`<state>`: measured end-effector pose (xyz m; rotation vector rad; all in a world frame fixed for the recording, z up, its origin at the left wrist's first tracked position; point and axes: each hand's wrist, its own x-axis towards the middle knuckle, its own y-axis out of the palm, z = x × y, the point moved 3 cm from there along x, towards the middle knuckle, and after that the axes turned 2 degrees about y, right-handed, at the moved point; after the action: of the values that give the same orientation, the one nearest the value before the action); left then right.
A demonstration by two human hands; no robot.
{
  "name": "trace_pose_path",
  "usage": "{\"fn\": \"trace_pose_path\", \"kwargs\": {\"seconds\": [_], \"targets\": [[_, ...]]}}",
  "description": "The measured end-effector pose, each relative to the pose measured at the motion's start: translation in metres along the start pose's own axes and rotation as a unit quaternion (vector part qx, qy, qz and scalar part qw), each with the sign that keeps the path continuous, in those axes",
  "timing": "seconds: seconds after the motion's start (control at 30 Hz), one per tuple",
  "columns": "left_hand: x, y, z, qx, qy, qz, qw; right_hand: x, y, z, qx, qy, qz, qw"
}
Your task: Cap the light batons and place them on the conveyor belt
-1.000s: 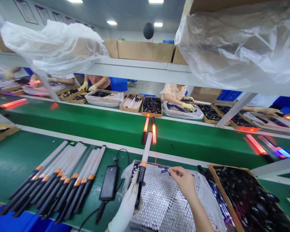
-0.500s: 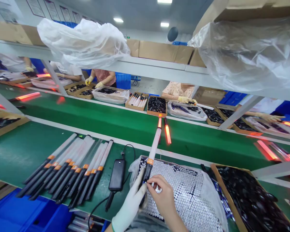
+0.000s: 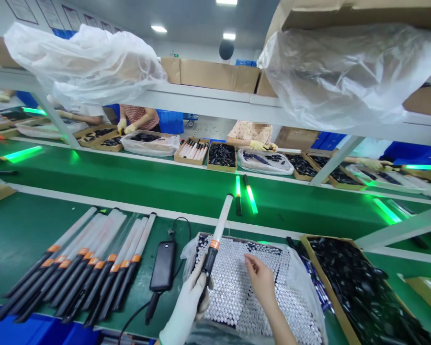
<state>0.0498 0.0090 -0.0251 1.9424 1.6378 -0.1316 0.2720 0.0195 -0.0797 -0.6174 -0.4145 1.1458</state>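
Note:
My left hand [image 3: 187, 306], in a white glove, is closed round the black handle of a light wand [image 3: 217, 239] with a white tube and orange ring, pointing up and away. My bare right hand [image 3: 260, 280] hovers over a box of upright silver batteries [image 3: 237, 292] lined with clear plastic, its fingers pinched together at the battery tops; what they hold, if anything, is hidden.
A row of several unlit wands [image 3: 82, 268] lies at the left beside a black device with a cable [image 3: 162, 270]. A cardboard box of black parts [image 3: 359, 292] sits at the right. Lit green wands [image 3: 250, 197] ride the green conveyor. Gloved workers sit opposite.
My right hand left the wand's handle and moved right onto the batteries. The wands on the conveyor turned from red to green.

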Motion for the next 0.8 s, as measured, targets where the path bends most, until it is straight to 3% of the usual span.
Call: {"fn": "trace_pose_path", "kwargs": {"seconds": [0.1, 0.27, 0.5, 0.7, 0.8], "targets": [[0.003, 0.001, 0.005, 0.008, -0.005, 0.003, 1.0, 0.041, -0.008, -0.019, -0.063, -0.01, -0.033, 0.997], [-0.004, 0.0, 0.005, 0.008, -0.018, 0.024, 1.0, 0.08, -0.004, -0.031, -0.096, -0.014, 0.007, 0.995], [0.009, -0.005, 0.014, -0.092, 0.012, 0.058, 0.994, 0.095, -0.002, -0.044, -0.084, 0.002, 0.101, 0.991], [0.019, -0.001, 0.011, 0.01, 0.006, -0.046, 0.999, 0.094, -0.003, -0.042, -0.089, -0.005, 0.116, 0.989], [0.017, 0.002, 0.007, 0.014, -0.008, -0.059, 0.998, 0.089, -0.005, -0.04, -0.093, -0.021, 0.092, 0.991]]}}
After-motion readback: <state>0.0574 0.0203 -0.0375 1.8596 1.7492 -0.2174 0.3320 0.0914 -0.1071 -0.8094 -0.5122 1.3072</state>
